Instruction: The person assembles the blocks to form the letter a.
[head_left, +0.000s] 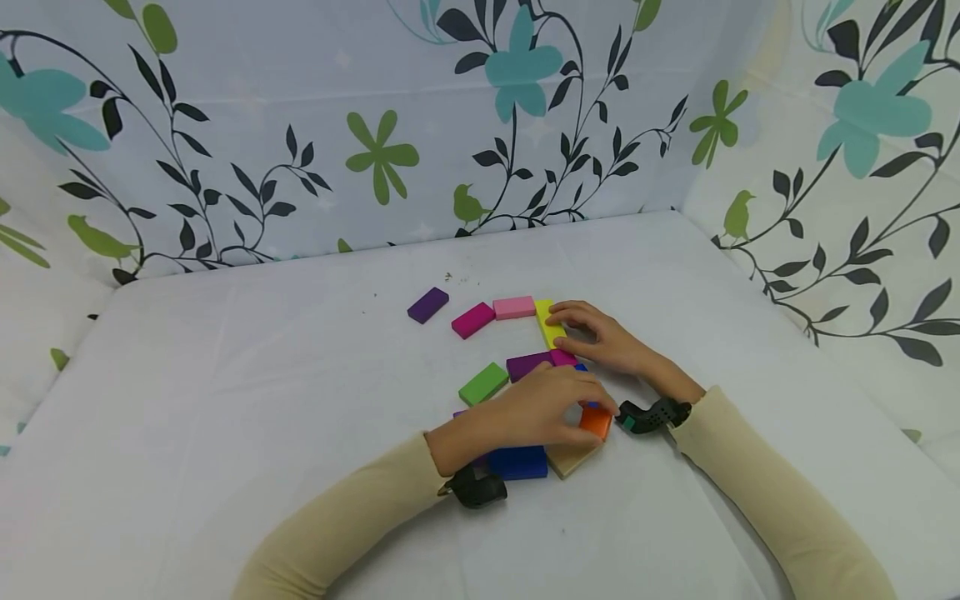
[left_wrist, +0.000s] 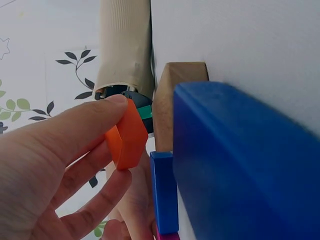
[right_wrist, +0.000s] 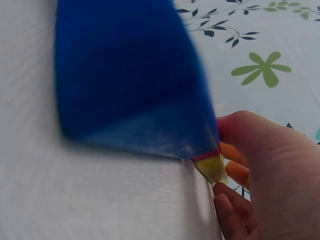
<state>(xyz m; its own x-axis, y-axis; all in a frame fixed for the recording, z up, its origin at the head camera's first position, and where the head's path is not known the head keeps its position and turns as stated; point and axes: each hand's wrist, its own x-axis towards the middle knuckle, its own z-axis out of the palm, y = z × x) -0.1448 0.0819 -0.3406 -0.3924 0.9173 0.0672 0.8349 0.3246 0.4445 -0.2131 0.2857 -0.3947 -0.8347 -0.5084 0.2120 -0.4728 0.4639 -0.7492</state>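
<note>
Thumb and fingers of my left hand (head_left: pixel 536 404) pinch an orange block (left_wrist: pixel 132 137), held just above a tan block (head_left: pixel 573 460) and beside a blue block (head_left: pixel 519 463). My right hand (head_left: pixel 611 340) holds a yellow block (head_left: pixel 549 322) on the table, its fingers toward the far end and thumb toward the near end. Touching the yellow block's near side is a magenta block (head_left: pixel 562 357), beside a purple block (head_left: pixel 527 365). In the right wrist view, a large blue block (right_wrist: pixel 130 75) hides part of the row. My left hand covers other blocks in the head view.
A green block (head_left: pixel 483 384) lies left of the purple one. Farther back, a pink block (head_left: pixel 513 307), a second magenta block (head_left: pixel 473 320) and a dark purple block (head_left: pixel 428 306) lie on the white-covered table (head_left: pixel 225 400). Patterned cloth (head_left: pixel 300 100) hangs behind.
</note>
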